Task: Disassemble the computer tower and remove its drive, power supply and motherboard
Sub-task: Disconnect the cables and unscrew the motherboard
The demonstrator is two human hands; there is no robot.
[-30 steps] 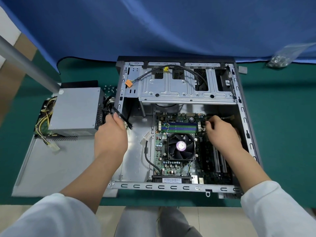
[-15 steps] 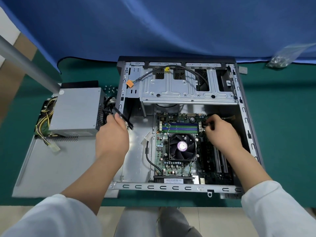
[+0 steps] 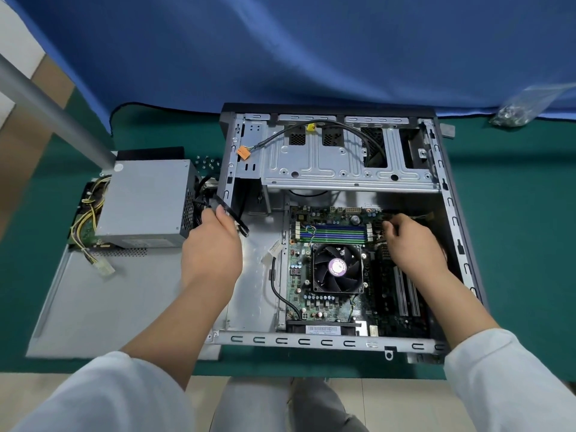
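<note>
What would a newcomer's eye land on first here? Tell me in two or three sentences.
First, the open computer tower lying on its side mid-table, its green motherboard exposed with a black cooler fan at the centre. The right hand reaches in at the board's upper right edge, while the left hand grips a black cable at the case's left wall. Left of the case sits the grey power supply, already out, on a flat metal panel.

The right hand (image 3: 414, 241) has edged toward the motherboard's (image 3: 330, 269) upper right corner, its fingers now curled over the small connectors beside the memory slots (image 3: 333, 233). The left hand (image 3: 215, 241) has shifted only slightly on the black cable (image 3: 232, 213).
</note>
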